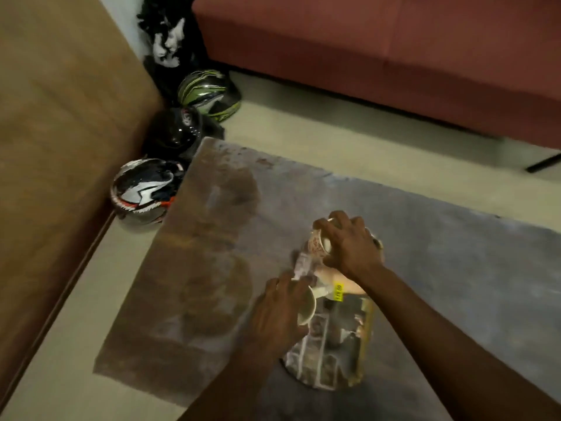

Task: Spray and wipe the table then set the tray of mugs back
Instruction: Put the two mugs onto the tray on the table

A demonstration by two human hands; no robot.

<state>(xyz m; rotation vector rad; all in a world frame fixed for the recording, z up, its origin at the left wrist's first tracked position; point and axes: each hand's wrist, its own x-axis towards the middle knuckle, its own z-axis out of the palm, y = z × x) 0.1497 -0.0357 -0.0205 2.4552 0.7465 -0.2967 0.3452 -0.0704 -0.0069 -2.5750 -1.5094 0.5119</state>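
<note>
A low table (455, 268) with a worn brown and grey top fills the middle of the view. On it lies a tray (337, 354) lined with printed paper, with a yellow price sticker (338, 292) near its far end. My left hand (276, 317) grips a cream mug (307, 308) tilted on its side over the tray's left edge. My right hand (352, 247) holds a patterned mug (317, 244) from above at the tray's far end. My forearms hide part of the tray.
A brown sofa (60, 147) runs along the left and a red sofa (394, 56) across the back. Three helmets (142, 189) (179, 132) (209, 92) sit on the floor by the table's far left corner. Pale floor surrounds the table.
</note>
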